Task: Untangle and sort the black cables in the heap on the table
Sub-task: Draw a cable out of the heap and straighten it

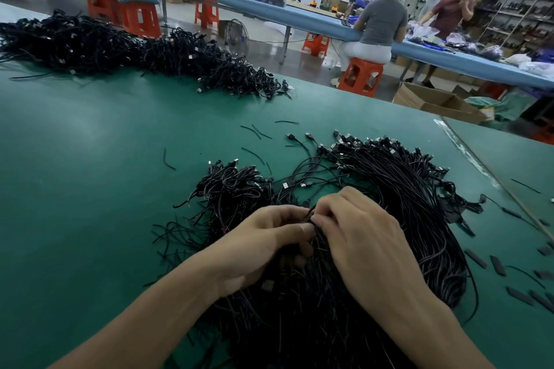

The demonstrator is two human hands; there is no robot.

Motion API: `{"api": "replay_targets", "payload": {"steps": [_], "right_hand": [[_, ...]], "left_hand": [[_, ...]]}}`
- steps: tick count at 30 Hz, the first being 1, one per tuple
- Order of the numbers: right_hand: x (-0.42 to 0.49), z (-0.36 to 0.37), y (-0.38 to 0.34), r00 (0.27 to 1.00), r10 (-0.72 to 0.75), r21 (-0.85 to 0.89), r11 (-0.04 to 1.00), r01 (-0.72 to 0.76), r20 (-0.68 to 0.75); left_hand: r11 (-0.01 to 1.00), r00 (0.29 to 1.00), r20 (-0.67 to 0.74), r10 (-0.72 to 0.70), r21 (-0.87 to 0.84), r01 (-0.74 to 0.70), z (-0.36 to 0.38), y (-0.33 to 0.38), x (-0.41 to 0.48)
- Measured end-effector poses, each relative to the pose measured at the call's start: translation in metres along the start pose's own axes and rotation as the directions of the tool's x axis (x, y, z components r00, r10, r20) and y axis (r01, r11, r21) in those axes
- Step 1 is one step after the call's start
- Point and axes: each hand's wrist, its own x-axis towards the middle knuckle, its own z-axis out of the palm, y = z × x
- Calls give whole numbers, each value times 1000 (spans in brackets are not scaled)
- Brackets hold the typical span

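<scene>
A tangled heap of thin black cables (236, 189) lies on the green table (90, 159) just ahead of me. To its right, a combed bundle of black cables (404, 189) arcs round toward me, its plug ends fanned out at the far side. My left hand (263, 246) and my right hand (359, 237) meet over the near part of the pile. Both pinch black cable strands between thumb and fingers where the hands touch. The cables under my palms are hidden.
A long second heap of black cables (126, 51) runs along the table's far left. Short black offcuts (497, 265) and loose strands lie scattered at the right and middle. Orange stools (361, 76), cardboard boxes (434, 102) and two people stand beyond the table edge.
</scene>
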Motion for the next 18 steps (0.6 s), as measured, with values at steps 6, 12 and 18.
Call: {"api": "replay_targets", "payload": {"steps": [6,12,18], "right_hand": [[1,6,6,978,-157,-58,987,150,-137],[0,24,0,932,80,305,952,33,-352],[-3,24,-16,930,368,921,359,-150,8]], "left_hand": [[995,996,-16,91,37,-90,-5,0,-1],[957,959,-142,245,-121,-263,8,-1,2],[852,830,-230,508,-6,-524,12,-8,3]]}}
